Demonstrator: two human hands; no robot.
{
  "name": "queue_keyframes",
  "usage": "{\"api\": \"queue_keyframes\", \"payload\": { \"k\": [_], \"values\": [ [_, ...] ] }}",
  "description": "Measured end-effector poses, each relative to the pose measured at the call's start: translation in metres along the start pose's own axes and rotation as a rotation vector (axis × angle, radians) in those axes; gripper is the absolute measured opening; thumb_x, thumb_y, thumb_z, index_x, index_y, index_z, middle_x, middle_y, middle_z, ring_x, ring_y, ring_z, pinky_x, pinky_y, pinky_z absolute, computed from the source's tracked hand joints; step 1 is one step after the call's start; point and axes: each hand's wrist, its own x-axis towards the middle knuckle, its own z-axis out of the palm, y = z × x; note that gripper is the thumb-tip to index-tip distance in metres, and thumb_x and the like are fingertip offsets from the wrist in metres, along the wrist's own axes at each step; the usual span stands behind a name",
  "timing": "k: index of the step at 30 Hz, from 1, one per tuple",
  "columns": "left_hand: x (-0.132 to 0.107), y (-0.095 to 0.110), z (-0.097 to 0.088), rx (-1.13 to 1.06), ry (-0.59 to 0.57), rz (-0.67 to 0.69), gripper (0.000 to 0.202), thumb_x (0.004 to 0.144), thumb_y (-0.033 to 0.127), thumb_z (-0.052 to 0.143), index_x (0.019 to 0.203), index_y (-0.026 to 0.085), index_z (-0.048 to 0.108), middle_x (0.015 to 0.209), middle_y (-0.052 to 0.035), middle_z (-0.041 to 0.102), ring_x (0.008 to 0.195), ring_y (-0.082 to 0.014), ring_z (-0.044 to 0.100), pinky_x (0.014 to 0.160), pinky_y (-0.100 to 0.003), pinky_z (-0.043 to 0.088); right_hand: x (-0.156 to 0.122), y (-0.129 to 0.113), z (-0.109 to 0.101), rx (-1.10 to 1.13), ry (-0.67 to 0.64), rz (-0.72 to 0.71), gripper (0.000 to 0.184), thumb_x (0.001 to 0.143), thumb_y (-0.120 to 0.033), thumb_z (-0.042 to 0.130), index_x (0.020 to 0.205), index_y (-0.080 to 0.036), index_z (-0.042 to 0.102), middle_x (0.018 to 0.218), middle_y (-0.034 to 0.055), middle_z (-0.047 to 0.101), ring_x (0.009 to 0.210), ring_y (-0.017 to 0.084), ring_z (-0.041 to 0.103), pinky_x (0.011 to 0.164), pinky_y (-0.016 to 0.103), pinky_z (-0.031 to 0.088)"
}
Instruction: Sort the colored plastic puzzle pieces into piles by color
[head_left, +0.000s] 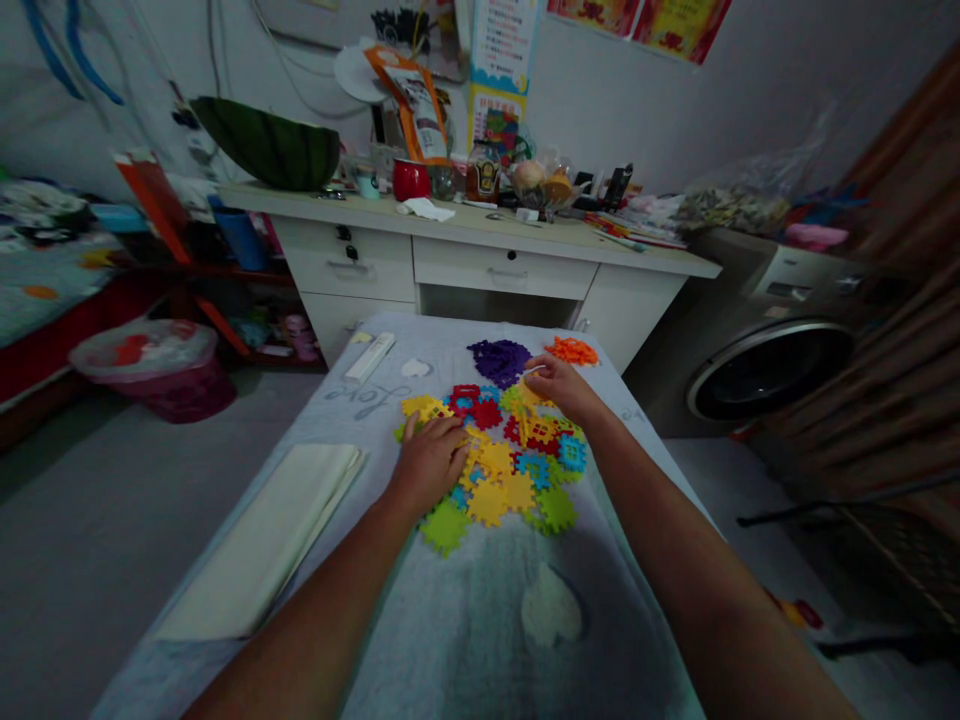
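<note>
Plastic tiles (pixel 517 470) heaped mid-surface (pixel 480 620), judged light, stiff and toothed, best gripped by the edges; left hand (pixel 431 460) fingers spread flat on them, right hand (pixel 559 387) fingers narrowed on a yellow tile (pixel 527 395).

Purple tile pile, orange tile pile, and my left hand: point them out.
purple tile pile (pixel 499 360), head view, middle of the heap.
orange tile pile (pixel 571 351), head view, middle of the heap.
left hand (pixel 431 462), head view, back of the hand.

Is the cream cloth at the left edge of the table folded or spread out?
Folded. The cloth lies as a narrow strip, with layered edges showing at its far end.
</note>
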Motion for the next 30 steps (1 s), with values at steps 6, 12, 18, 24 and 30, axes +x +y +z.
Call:
{"api": "queue_keyframes", "payload": {
  "k": [6, 12, 18, 24, 30],
  "values": [
    [0.001, -0.007, 0.000, 0.061, 0.033, -0.109, 0.023, 0.091, 0.031, 0.049, 0.101, 0.027, 0.069, 0.127, -0.0064, 0.065, 0.126, -0.0279, 0.052, 0.113, -0.062, 0.018, 0.006, 0.001, 0.015, -0.466, 0.014, -0.036, 0.021, 0.075, -0.025, 0.064, 0.096, -0.020, 0.066, 0.104, 0.0066, 0.068, 0.101, 0.022, 0.061, 0.094, 0.039, 0.046],
    [0.001, -0.004, 0.000, 0.158, 0.066, -0.198, 0.028, 0.090, 0.036, 0.051, 0.111, 0.026, 0.067, 0.134, -0.0103, 0.060, 0.132, -0.0341, 0.044, 0.111, -0.068, 0.017, 0.007, 0.011, 0.023, -0.828, -0.099, -0.004, 0.040, 0.079, -0.027, 0.065, 0.120, -0.024, 0.065, 0.136, 0.0081, 0.058, 0.127, 0.027, 0.050, 0.107, 0.041, 0.038],
    [0.000, -0.005, 0.003, 0.210, 0.083, -0.253, 0.035, 0.087, 0.034, 0.052, 0.120, 0.027, 0.062, 0.142, -0.0116, 0.052, 0.137, -0.0371, 0.036, 0.110, -0.068, 0.018, 0.001, -0.014, 0.056, -0.761, -0.484, -0.355, 0.037, 0.085, -0.021, 0.055, 0.121, -0.023, 0.065, 0.126, 0.0050, 0.065, 0.117, 0.022, 0.057, 0.100, 0.034, 0.040],
    [0.001, -0.004, 0.003, 0.243, 0.077, -0.343, 0.052, 0.086, 0.039, 0.053, 0.133, 0.016, 0.053, 0.146, -0.0193, 0.045, 0.137, -0.0400, 0.034, 0.110, -0.064, 0.023, -0.013, -0.024, 0.049, -1.058, -0.518, -0.275, 0.022, 0.086, -0.029, 0.055, 0.085, -0.022, 0.076, 0.094, 0.0074, 0.073, 0.095, 0.024, 0.062, 0.086, 0.035, 0.040],
    [0.002, -0.005, 0.006, 0.238, 0.108, -0.292, 0.049, 0.088, 0.036, 0.052, 0.134, 0.020, 0.053, 0.148, -0.0169, 0.043, 0.137, -0.0411, 0.031, 0.110, -0.066, 0.021, 0.016, -0.020, 0.023, -0.974, -0.286, -0.151, 0.023, 0.086, -0.031, 0.057, 0.074, -0.017, 0.072, 0.085, 0.0078, 0.070, 0.084, 0.021, 0.061, 0.077, 0.030, 0.042]
  ]
}}
